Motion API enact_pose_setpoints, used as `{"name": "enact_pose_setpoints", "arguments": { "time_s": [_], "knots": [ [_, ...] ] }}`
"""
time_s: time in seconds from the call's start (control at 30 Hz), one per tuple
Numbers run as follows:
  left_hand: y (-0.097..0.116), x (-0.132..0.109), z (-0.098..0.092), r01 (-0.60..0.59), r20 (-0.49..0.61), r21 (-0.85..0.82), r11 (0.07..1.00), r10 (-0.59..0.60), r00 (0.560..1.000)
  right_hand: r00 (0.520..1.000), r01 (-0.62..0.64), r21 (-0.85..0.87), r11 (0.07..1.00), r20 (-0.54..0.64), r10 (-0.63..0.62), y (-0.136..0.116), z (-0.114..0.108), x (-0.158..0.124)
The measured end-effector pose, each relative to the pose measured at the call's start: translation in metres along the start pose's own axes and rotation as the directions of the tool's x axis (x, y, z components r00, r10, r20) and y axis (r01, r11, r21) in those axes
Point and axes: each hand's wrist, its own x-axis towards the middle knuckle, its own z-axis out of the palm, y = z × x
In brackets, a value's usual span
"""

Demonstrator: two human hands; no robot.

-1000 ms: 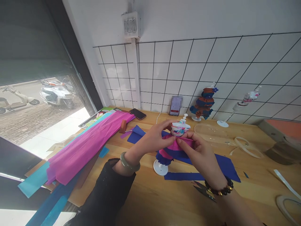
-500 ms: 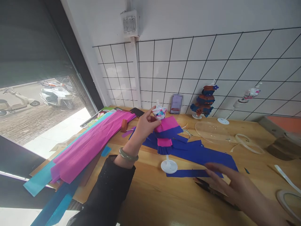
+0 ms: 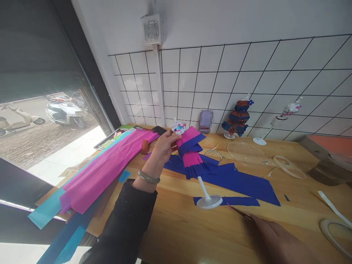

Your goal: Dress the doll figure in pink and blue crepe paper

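Two hands were at work over the wooden table [image 3: 170, 227]. The left hand [image 3: 162, 148], with a green bangle [image 3: 148, 177] on its wrist, was in the middle of the frame. Its thumb and fingers were pinching a small dress form [image 3: 180, 128] near the top, just under the white part with pink and blue spots. The form leaned, with its top to the upper left and its round white base [image 3: 209, 202] to the lower right. It wore pink paper [image 3: 190, 135] and bands of dark blue paper [image 3: 191, 144], with blue frills at the bottom.

The right hand [image 3: 277, 238] was low on the right, at the end of a thin, dark, pointed tool [image 3: 239, 211]. It was blurry, so I could not tell how its fingers gripped.

A dark blue strip [image 3: 242, 201] lay partly behind the base, and a big blue sheet [image 3: 239, 181] lay above it in the frame. Long pink sheets [image 3: 107, 172] lay at the left. Near the wall, right of the middle, stood another dress form in brown and blue [image 3: 236, 119].
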Motion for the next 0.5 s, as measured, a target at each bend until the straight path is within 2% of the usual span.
{"name": "enact_pose_setpoints", "arguments": {
  "time_s": [0.07, 0.13, 0.2, 0.27, 0.37, 0.4, 0.43, 0.5],
  "knots": [
    [0.001, 0.0, -0.001, 0.017, 0.012, -0.012, 1.0, -0.017, 1.0, 0.993, -0.112, 0.078, 0.991, 0.029, 0.11, -0.013, -0.013, 0.009],
    [0.001, -0.001, 0.0, 0.017, 0.01, -0.006, 1.0, -0.016, 1.0, 0.975, -0.212, 0.235, 0.949, -0.021, 0.223, -0.029, -0.028, 0.021],
    [0.0, -0.002, 0.004, -0.015, -0.011, 0.028, 0.999, 0.015, 1.0, 0.939, -0.294, 0.434, 0.851, -0.034, 0.342, -0.048, -0.042, 0.032],
    [-0.001, -0.005, 0.009, -0.077, -0.028, 0.072, 0.994, 0.079, 0.997, 0.916, -0.348, 0.562, 0.75, 0.033, 0.4, -0.067, -0.052, 0.042],
    [-0.003, -0.01, 0.019, -0.176, -0.007, 0.121, 0.977, 0.178, 0.984, 0.883, -0.403, 0.731, 0.551, 0.151, 0.445, -0.089, -0.055, 0.055],
    [-0.003, -0.012, 0.021, -0.201, 0.002, 0.13, 0.971, 0.203, 0.979, 0.882, -0.402, 0.76, 0.511, 0.171, 0.439, -0.095, -0.053, 0.059],
    [-0.003, -0.013, 0.023, -0.217, 0.01, 0.138, 0.966, 0.218, 0.976, 0.89, -0.395, 0.773, 0.497, 0.188, 0.416, -0.101, -0.052, 0.063],
    [-0.003, -0.014, 0.024, -0.227, 0.012, 0.145, 0.963, 0.227, 0.974, 0.92, -0.36, 0.76, 0.541, 0.194, 0.339, -0.113, -0.05, 0.071]
  ]
}}
